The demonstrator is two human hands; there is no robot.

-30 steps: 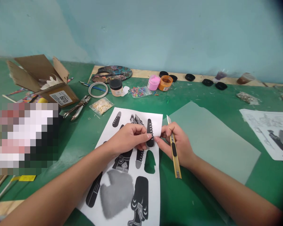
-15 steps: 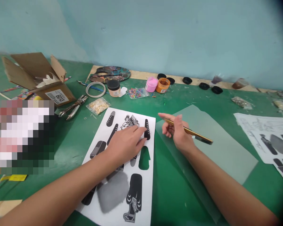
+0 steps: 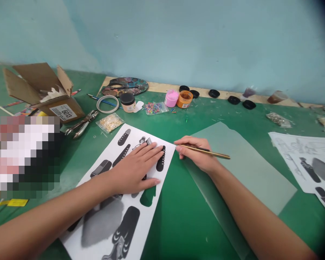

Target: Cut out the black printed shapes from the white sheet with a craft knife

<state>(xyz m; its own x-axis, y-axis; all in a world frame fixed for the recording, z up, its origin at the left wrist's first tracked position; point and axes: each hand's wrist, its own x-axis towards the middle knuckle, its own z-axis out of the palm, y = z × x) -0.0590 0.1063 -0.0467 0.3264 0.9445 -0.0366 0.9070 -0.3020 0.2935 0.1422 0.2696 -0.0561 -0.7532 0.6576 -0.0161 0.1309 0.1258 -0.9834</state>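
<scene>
My left hand (image 3: 138, 168) lies flat with its fingers spread on a white printed sheet (image 3: 141, 231) covered in black and grey shapes. One shape has been cut out, and green table shows through the hole. My right hand (image 3: 196, 153) is closed around a slim gold pen-shaped tool (image 3: 219, 155), whose long end points right. Thumb and forefinger of this hand are at the sheet's top right corner; whether they pinch it is unclear. Under my right wrist lies a translucent sheet (image 3: 249, 169).
At left stand an open cardboard box (image 3: 43, 101) and metal pliers (image 3: 82, 124). Along the back are a paint palette (image 3: 124, 86), a tape roll (image 3: 107, 104), a black-lidded jar (image 3: 128, 103), pink (image 3: 171, 98) and orange (image 3: 184, 99) pots. Another printed sheet (image 3: 295, 151) lies right.
The printed sheet has turned clockwise, its lower end swinging left. My left hand has flattened out on it. My right hand has moved left to the sheet's corner, with the tool lying flatter.
</scene>
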